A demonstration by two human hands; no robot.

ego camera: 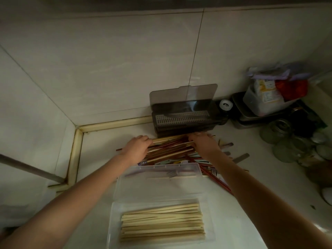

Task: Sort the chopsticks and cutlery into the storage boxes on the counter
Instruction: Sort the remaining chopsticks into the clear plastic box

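Chopsticks [170,150] lie heaped on the table [100,146], between the dark box [186,119] at the wall and the clear box [161,200] nearer the person. The heap is being bracketed from both ends: the left hand [137,147] is laid on the left ends, the right hand [203,142] on the right ends, apparently so that the sticks can be squared up and gathered as one bundle. The left grip is seen with fingers bent over the stick ends; whether they are actually clamped cannot be told. The right grip is likewise curled down onto the heap, and its hold cannot be told either.

Pale and red-brown sticks are mixed in the heap, too tangled for an exact count; well over a dozen are judged to be there. Pale sticks [162,221] are already laid flat and parallel in the clear box's near half, roughly a dozen, likely sorted by colour. A fork [172,174] is seen through the clear lid. Some cutlery handles [228,145] lie loose to the right of the heap, four or five, blurred. Two boxes are counted, the dark one with its lid [183,95] propped open against the wall, ready to be filled. Sorting is judged to be partly done.
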